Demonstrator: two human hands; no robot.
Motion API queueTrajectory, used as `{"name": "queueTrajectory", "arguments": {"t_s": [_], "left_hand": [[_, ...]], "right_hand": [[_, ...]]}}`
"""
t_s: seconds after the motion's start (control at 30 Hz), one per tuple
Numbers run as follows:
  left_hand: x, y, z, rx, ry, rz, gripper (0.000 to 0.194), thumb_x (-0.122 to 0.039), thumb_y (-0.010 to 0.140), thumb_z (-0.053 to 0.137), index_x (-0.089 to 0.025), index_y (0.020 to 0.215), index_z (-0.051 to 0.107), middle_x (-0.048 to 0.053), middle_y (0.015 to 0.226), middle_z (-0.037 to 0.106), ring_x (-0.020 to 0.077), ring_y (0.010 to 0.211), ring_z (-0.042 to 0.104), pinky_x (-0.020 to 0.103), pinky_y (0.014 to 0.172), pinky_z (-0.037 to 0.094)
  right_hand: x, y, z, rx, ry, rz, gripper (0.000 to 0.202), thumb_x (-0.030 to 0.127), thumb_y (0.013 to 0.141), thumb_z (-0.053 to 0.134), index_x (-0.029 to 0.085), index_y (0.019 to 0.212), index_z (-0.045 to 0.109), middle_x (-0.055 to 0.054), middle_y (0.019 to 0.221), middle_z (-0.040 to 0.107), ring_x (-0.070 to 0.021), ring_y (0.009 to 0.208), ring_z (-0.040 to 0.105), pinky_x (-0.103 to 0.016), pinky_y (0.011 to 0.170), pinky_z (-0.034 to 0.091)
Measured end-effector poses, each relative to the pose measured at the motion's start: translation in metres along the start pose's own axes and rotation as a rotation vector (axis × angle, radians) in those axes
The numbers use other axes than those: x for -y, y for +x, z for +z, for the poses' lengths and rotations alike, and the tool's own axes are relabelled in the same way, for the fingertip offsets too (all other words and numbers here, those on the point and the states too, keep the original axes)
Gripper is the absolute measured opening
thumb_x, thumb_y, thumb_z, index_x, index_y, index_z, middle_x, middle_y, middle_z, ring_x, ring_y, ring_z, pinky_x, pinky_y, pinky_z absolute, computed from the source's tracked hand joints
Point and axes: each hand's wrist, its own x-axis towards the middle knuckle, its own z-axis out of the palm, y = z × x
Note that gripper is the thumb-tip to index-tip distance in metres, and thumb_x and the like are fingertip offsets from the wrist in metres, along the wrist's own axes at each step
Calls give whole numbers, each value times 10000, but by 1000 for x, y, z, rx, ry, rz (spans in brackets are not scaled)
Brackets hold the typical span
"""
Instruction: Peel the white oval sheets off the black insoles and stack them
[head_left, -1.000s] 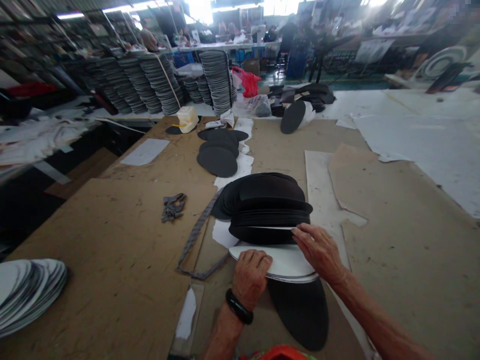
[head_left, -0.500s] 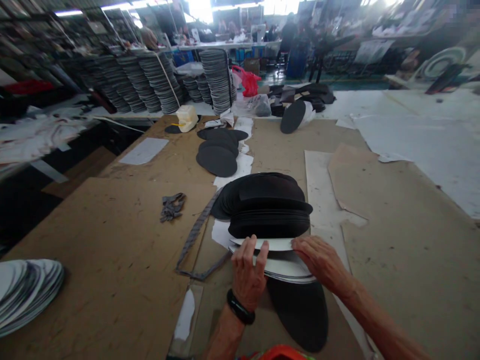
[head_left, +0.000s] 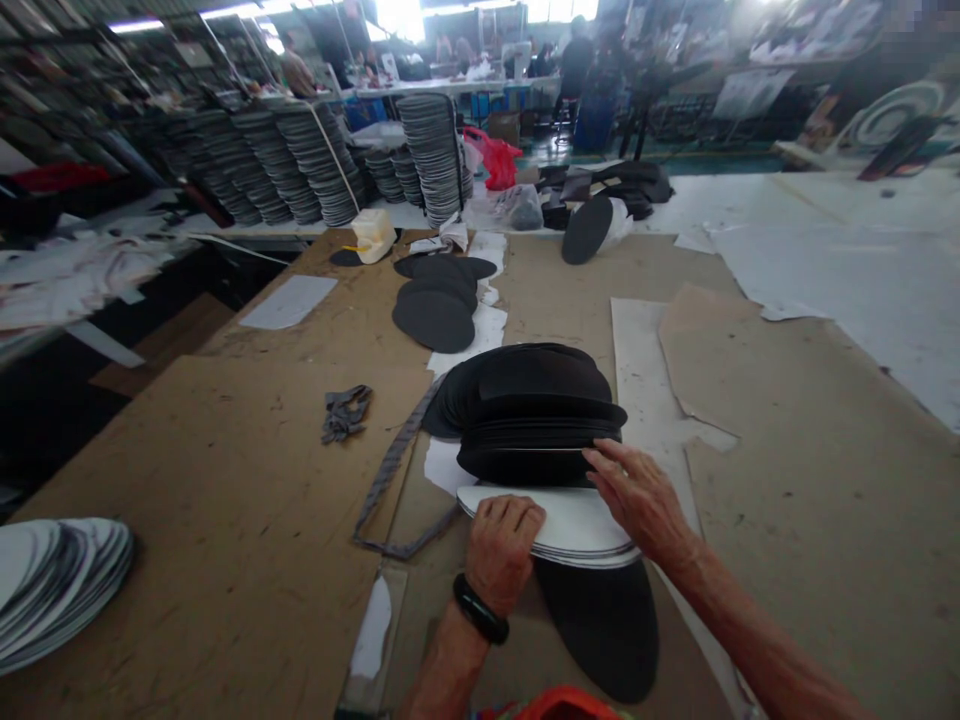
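In the head view, a stack of white oval sheets [head_left: 581, 520] lies in front of me. My left hand [head_left: 504, 540] is closed over its left part, fingers curled on the top sheet. My right hand [head_left: 637, 490] reaches to the right edge of a pile of black oval pieces [head_left: 536, 462], just beyond the white stack. Its fingers are stretched out, their tips at the edge of the nearest black piece, which leans against the others. Under the white stack, nearer to me, a single dark oval [head_left: 607, 630] sticks out.
A grey fabric strip [head_left: 386, 480] runs left of the black pile, with a crumpled grey cloth scrap [head_left: 346, 413] beyond it. More white ovals [head_left: 60, 580] lie at the left edge. Dark ovals [head_left: 435, 310] and a yellowish container [head_left: 373, 236] sit farther back. Tall stacks [head_left: 431, 160] stand behind.
The white sheet held upright between both hands has tipped away against the black pile, its dark side facing me. My right hand has moved slightly up; my left fingers have curled onto the white stack.
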Motion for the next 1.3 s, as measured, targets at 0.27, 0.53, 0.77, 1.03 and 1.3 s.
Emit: {"name": "queueTrajectory", "arguments": {"t_s": [0.27,0.53,0.77,1.03,1.3], "left_hand": [[0,-1,2,-21,57,8,227,-45,793,471,-187,909,605,51,874,631,188,802,546,334,701,418],[-2,-4,0,2,29,-15,217,-76,819,457,-185,942,599,56,923,631,200,816,541,344,697,406],[-1,-4,1,10,29,-25,206,-86,819,466,-186,945,595,54,944,624,196,837,540,345,721,408],[0,-4,2,-9,59,-34,207,-130,846,449,-192,982,593,59,912,609,197,791,537,347,695,418],[4,-5,8,-238,40,12,371,-45,849,398,-114,1205,474,117,1015,572,211,920,530,332,750,436]], "right_hand": [[1,2,-7,54,109,8,168,263,902,479,210,936,634,-68,914,667,-213,834,581,-366,790,447],[-14,15,-18,210,331,-68,140,305,884,505,233,850,620,-50,1014,659,-233,1007,538,-414,901,420],[-18,12,-16,372,424,-4,203,337,895,475,231,987,621,-58,997,678,-218,943,590,-394,834,478],[-18,17,-17,542,667,156,221,386,862,507,264,949,671,-30,959,694,-212,894,614,-346,785,483],[-23,13,-11,622,913,290,274,449,836,531,218,912,656,-46,938,654,-205,884,586,-308,751,449]]}}
